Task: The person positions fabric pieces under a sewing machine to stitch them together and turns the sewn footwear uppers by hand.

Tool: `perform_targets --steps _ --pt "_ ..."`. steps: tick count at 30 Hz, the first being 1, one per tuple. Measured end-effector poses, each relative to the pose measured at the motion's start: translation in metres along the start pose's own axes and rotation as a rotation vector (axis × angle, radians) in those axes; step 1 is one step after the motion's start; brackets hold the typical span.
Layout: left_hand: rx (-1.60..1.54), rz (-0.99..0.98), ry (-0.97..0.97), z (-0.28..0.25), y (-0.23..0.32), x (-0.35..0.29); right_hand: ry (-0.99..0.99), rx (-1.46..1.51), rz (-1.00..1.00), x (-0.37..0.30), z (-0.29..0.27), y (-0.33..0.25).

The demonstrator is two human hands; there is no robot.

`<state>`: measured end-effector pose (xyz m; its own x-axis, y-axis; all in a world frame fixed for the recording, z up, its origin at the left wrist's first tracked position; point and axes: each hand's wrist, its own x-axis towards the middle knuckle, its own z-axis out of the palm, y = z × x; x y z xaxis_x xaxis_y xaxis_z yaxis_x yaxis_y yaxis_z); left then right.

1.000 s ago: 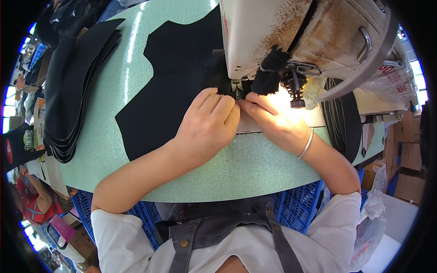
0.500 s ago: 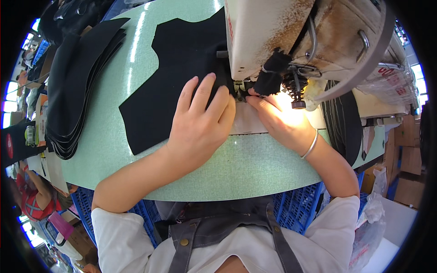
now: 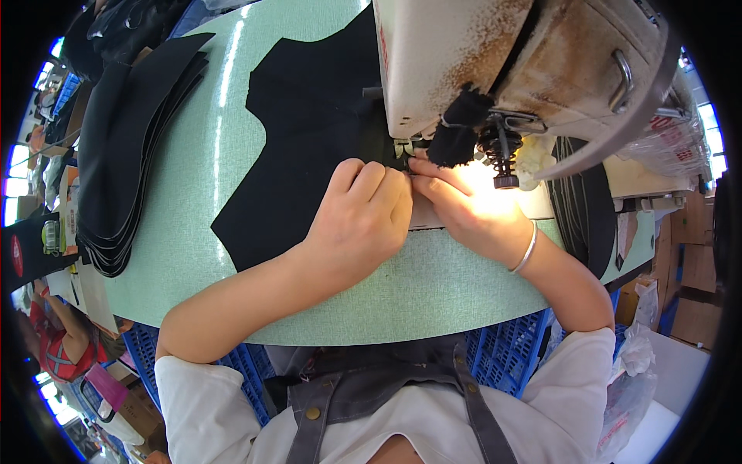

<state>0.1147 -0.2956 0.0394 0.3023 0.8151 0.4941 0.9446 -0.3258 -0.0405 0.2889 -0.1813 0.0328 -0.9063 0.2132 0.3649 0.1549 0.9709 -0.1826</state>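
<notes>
A large black cut fabric piece [image 3: 309, 131] lies flat on the pale green table, its right edge at the presser foot [image 3: 403, 147] of a sewing machine [image 3: 456, 62]. Over the fabric's near right edge, my left hand [image 3: 362, 210] has its fingers curled and closed on it just in front of the foot. My right hand [image 3: 468, 205], brightly lit by the machine's lamp, pinches at the same edge from the other side; its fingertips nearly meet those of the left. The exact grip at the fingertips is partly hidden.
A stack of black fabric pieces [image 3: 131, 147] lies at the table's left. More dark pieces [image 3: 583, 209] sit right of the machine. Blue plastic crates [image 3: 506, 352] stand below the table's front edge [image 3: 371, 336]. Another person in red [image 3: 66, 340] is at the far left.
My left hand has moved slightly right and nearer, its spread fingers curling closed at the fabric edge. The fabric has shifted and turned a little. My right hand stays near the foot.
</notes>
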Motion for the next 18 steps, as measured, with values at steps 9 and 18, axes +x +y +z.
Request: perform_targets --steps 9,18 --pt "-0.311 -0.117 0.180 -0.025 -0.045 0.026 0.006 -0.170 -0.047 -0.011 -0.023 0.006" --pt "0.307 0.018 0.377 0.010 -0.128 0.180 0.128 -0.305 0.300 -0.035 -0.028 0.021"
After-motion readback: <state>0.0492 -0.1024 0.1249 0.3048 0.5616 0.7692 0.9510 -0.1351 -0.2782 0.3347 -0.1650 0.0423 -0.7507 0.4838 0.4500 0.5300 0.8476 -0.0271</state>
